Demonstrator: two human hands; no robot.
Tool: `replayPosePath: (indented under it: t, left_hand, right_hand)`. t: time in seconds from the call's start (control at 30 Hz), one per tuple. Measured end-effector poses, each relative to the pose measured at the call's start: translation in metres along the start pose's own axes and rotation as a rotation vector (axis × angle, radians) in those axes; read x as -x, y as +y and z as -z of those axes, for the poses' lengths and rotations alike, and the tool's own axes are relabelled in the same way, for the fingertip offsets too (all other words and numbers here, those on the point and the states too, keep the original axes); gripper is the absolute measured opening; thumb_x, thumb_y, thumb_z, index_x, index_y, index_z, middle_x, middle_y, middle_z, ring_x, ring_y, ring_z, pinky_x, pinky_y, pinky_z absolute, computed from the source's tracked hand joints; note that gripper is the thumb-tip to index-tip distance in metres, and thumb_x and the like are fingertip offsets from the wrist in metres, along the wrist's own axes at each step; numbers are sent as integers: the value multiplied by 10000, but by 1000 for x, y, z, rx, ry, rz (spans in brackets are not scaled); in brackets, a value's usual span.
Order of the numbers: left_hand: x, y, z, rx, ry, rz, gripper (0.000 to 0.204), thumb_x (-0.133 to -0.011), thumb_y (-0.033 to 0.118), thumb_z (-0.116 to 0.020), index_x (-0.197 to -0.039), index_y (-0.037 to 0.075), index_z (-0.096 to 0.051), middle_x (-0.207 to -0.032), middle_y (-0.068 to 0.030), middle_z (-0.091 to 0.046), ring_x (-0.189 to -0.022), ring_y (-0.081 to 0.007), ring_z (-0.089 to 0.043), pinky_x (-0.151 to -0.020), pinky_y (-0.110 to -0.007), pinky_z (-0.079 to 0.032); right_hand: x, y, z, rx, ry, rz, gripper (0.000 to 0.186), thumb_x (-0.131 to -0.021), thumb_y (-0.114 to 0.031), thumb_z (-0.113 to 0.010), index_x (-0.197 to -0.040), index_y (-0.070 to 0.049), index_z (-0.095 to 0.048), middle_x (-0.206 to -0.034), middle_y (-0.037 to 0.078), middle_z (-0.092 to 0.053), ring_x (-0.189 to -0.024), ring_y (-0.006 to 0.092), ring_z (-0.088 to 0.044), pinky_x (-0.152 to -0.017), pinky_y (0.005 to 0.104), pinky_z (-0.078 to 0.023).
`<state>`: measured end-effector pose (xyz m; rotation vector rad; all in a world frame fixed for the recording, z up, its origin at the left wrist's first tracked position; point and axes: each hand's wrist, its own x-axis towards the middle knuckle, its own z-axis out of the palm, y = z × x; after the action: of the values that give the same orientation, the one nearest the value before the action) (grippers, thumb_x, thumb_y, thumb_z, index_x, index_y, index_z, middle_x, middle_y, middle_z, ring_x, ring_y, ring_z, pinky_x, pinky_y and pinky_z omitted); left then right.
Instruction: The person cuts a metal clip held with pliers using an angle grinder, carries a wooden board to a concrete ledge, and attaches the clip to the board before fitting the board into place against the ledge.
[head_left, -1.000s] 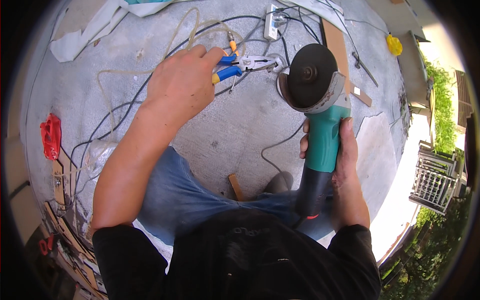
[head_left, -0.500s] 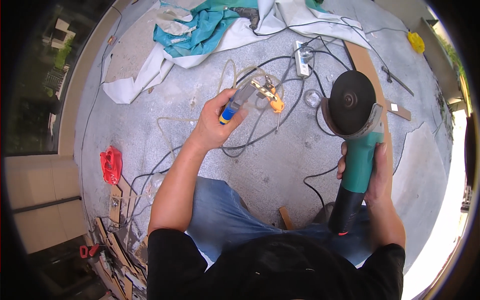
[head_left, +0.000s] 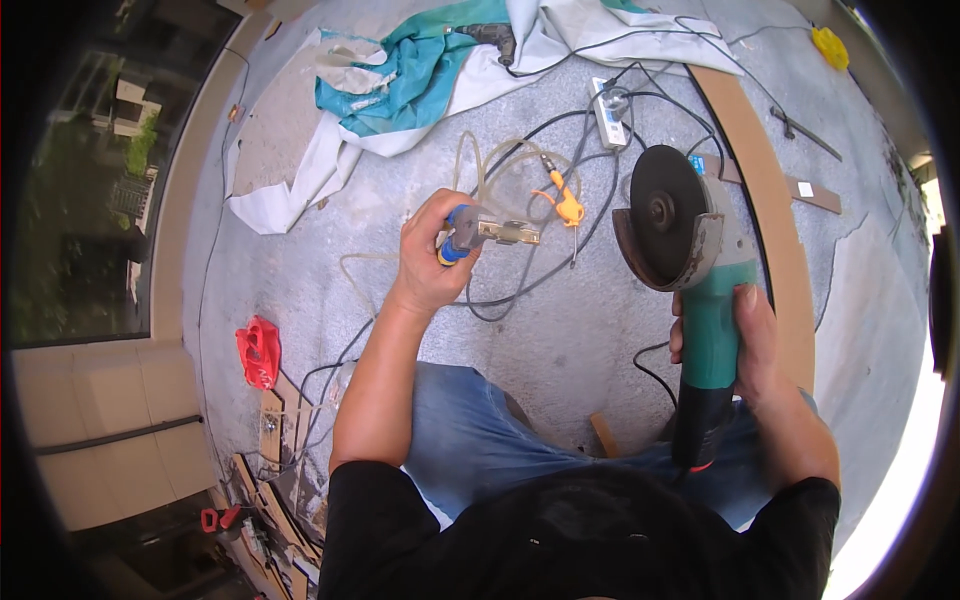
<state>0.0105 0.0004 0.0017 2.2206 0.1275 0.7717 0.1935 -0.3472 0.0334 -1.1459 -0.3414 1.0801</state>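
Note:
My left hand [head_left: 425, 265] is closed around pliers [head_left: 464, 228] with blue and yellow handles. Their jaws hold a small brass-coloured metal piece [head_left: 512, 233], which points right toward the grinder. In my right hand [head_left: 756, 335] is a green and black angle grinder [head_left: 712, 325], gripped by its body with the head away from me. Its dark disc [head_left: 662, 200] faces left, partly covered by a worn metal guard [head_left: 690, 262]. A gap separates disc and metal piece. Beyond the pliers, an orange air blow gun [head_left: 569, 208] lies on the floor.
A white power strip [head_left: 608, 115] lies among black cables ahead. A drill [head_left: 492, 40] rests on the teal and white sheeting [head_left: 410, 85]. Along the right runs a long brown board [head_left: 765, 190]. A red bag [head_left: 259, 352] and wood scraps [head_left: 272, 420] lie at left.
My left hand has turned the pliers, so the metal piece now points right and lies lower. The grinder's head has tilted left, showing the disc more from the side. The whole view has shifted slightly.

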Motion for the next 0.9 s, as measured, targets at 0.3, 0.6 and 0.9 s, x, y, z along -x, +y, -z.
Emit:
replayPosePath:
  t: [0.3, 0.6, 0.9]
  left_hand:
    - [3, -1, 3, -2, 16, -3, 283, -902, 5, -756, -1151, 14, -623, -973, -90, -647, -798, -168, -610, -733, -287, -490]
    - [0, 2, 8, -125, -284, 281, 351, -860, -13, -779, -1195, -1, -674, -1035, -156, -722, -916, -256, -715, -875, -359, -572]
    - [-2, 10, 2, -115, -525, 452, 401, -881, 130, -801, -1247, 1, -697, -1104, -156, -750, -992, -282, -704, -967, -386, -533]
  right_hand:
    - [5, -7, -2, -29, -101, 15, 763, -1005, -648, -612, -1381, 6, -501, -1118, 190, -673, -827, 271, -749, -699, 392, -637]
    - [10, -9, 5, -40, -236, -187, 902, -919, -681, -713, -1437, 2, -431, -1108, 206, -669, -816, 316, -757, -684, 424, -638]
    - [8, -2, 9, -179, -167, -395, 876, -961, -790, -532, -1354, -7, -573, -1038, 200, -689, -700, 305, -738, -589, 418, -629]
